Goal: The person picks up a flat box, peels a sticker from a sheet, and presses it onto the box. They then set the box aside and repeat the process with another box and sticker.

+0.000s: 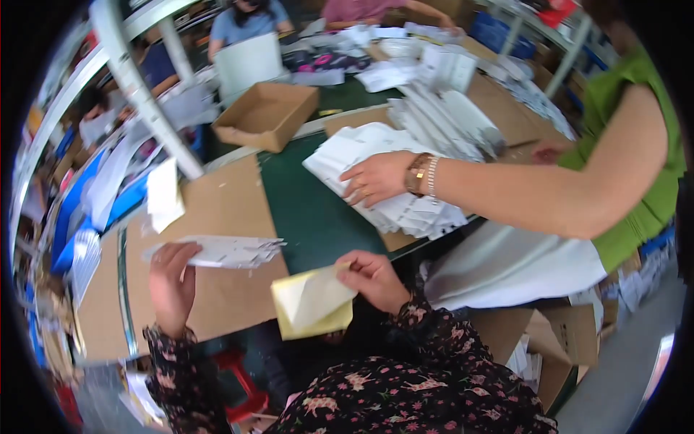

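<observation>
My left hand (173, 282) grips the left end of a thin stack of white paper pieces (231, 253), its fingers bent over the edge. The stack's right ends are uneven. My right hand (372, 278) pinches the upper right corner of a pale yellow sheet (318, 318) with a whitish, folded-looking layer on it; this hangs just past the table's near edge. To the right, a co-worker's hand (379, 177), wearing a ring, a watch and a bracelet, rests on a spread pile of white sheets (340, 152).
Brown cardboard (210, 304) covers the left of the green table (289, 181). An open cardboard box (267, 116) sits beyond. A white post (137, 79) rises at the left. The co-worker in green (629, 137) stands close right, above a carton (571, 329). More people work across the table.
</observation>
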Demonstrator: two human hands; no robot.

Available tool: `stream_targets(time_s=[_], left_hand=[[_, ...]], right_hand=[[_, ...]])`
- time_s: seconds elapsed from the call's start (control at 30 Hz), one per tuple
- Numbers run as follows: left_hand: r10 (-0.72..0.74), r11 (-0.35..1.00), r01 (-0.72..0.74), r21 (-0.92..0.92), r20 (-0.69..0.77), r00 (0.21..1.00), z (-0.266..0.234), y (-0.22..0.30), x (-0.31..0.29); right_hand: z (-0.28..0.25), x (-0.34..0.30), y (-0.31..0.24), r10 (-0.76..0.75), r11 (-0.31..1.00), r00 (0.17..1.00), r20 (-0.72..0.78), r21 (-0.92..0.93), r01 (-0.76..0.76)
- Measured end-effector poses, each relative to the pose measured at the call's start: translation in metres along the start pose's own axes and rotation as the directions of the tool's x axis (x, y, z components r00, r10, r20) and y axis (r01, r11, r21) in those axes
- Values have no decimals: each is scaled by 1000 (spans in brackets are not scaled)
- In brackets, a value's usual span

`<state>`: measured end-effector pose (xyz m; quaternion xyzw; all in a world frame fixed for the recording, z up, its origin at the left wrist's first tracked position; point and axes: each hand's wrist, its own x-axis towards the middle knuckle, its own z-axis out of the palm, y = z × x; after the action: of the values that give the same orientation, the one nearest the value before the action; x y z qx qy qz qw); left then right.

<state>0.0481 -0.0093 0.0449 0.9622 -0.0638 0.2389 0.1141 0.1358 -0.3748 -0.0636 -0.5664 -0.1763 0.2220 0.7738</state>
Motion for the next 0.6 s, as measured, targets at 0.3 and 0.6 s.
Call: stream_targets(time_s=[0.3,0.6], left_hand=[[358,887,-354,-298,-42,933,92,44,29],[169,871,-79,-485,146,975,124,27,-1]], right_hand=[[-17,-24,-40,-105,931,971,-214,322,172],[-32,-26,-5,91,931,983,-161,365,-26]])
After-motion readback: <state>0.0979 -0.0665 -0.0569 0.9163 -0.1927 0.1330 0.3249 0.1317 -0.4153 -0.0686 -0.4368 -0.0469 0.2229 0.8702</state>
